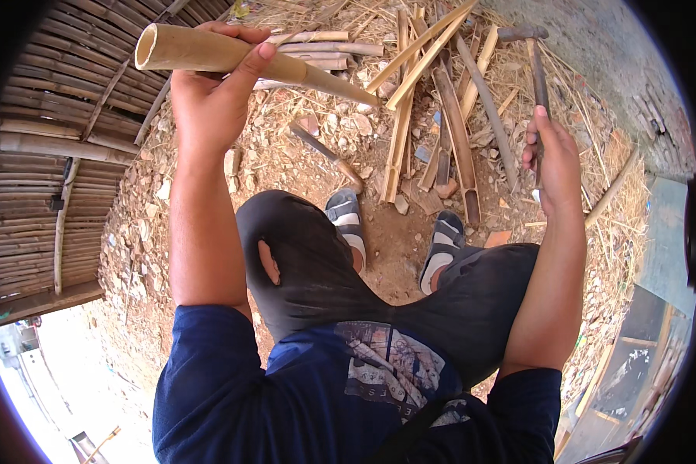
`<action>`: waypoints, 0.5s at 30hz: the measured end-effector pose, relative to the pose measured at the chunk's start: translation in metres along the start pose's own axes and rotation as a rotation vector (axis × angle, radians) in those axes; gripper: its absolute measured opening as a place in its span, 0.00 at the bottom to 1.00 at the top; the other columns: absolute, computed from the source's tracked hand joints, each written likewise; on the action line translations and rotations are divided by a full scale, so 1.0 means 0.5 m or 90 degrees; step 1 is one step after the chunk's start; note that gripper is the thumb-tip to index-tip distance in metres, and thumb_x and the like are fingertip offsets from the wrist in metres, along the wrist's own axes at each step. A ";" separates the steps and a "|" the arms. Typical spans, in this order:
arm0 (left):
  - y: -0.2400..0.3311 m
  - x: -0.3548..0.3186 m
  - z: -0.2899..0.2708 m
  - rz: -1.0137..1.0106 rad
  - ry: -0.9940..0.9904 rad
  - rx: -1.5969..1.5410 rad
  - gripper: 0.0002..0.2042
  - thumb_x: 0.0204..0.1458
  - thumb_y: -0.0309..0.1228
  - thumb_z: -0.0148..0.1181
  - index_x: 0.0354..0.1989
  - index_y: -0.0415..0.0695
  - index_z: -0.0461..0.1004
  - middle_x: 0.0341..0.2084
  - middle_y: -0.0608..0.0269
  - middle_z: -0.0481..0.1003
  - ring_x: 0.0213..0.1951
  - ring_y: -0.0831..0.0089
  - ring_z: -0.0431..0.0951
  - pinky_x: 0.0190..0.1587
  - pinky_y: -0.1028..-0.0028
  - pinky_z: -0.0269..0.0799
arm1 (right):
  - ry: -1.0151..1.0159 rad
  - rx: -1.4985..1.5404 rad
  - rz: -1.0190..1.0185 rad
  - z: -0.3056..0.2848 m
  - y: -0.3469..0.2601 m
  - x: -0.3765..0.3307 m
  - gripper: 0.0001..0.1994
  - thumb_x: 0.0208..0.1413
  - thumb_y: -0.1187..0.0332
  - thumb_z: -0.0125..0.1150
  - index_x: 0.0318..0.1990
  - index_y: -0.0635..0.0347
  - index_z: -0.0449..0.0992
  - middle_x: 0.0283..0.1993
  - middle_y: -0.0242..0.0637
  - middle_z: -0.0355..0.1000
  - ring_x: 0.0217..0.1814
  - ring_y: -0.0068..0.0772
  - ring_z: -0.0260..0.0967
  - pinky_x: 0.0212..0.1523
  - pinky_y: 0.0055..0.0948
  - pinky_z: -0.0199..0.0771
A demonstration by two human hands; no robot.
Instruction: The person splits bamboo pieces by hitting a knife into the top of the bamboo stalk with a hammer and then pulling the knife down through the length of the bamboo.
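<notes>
Below the raised hands, much of the ground is being hidden by the person's own knees, dark trousers and blue shirt, and only the toes of two sandals (398, 236) are showing between the legs. Fisheye bending is curving the bamboo wall (46, 155) at the left, and the rim of the view is cutting it off. The far, narrow end of the bamboo tube (232, 58) is merging with the heap of split bamboo strips (433, 100) behind it, so where it ends is hard to make out. The palm side of the right hand (553, 158) is turned away, and part of the hammer's handle is disappearing inside the fist.

The left hand (213, 93) is lifted high with the forearm upright, fingers and thumb wrapping tightly around the bamboo tube, which is lying nearly level with its open end pointing to the upper left. The right hand is clamping the handle of the hammer (535, 69), whose metal head is pointing up and away above the fist. A knife-like blade (329, 151) is lying on the rubble-strewn ground between the two hands.
</notes>
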State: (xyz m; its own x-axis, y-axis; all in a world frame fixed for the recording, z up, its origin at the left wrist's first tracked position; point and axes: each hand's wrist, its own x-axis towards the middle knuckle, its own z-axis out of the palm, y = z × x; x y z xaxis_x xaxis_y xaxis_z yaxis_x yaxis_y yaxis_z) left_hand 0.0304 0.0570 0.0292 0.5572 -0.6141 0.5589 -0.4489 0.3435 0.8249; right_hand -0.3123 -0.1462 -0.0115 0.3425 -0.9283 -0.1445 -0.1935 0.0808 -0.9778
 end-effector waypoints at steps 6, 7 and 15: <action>0.010 -0.009 0.000 0.117 -0.002 0.023 0.17 0.55 0.17 0.69 0.50 0.39 0.71 0.43 0.56 0.81 0.49 0.69 0.81 0.53 0.70 0.80 | -0.004 0.003 0.006 -0.003 0.009 0.007 0.21 0.67 0.47 0.60 0.36 0.57 0.74 0.30 0.26 0.66 0.25 0.17 0.66 0.27 0.22 0.65; 0.008 -0.009 -0.003 0.156 0.005 0.039 0.17 0.55 0.16 0.69 0.50 0.39 0.71 0.43 0.55 0.80 0.50 0.69 0.81 0.54 0.70 0.81 | -0.004 0.001 0.005 -0.001 0.008 0.006 0.21 0.67 0.47 0.60 0.36 0.57 0.74 0.30 0.26 0.66 0.25 0.17 0.66 0.27 0.22 0.65; 0.048 0.003 -0.066 0.200 0.073 0.094 0.18 0.55 0.15 0.68 0.50 0.40 0.68 0.43 0.56 0.80 0.56 0.59 0.80 0.62 0.62 0.77 | 0.001 -0.010 0.008 -0.001 0.004 0.002 0.21 0.67 0.47 0.60 0.36 0.58 0.75 0.30 0.25 0.66 0.24 0.17 0.66 0.27 0.22 0.65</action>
State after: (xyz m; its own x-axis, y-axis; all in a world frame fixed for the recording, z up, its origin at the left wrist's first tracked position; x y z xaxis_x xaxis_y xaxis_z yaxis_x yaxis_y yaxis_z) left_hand 0.0433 0.0879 0.0526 0.4472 -0.4083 0.7958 -0.7021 0.3910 0.5952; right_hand -0.3127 -0.1471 -0.0133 0.3386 -0.9279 -0.1561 -0.2117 0.0865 -0.9735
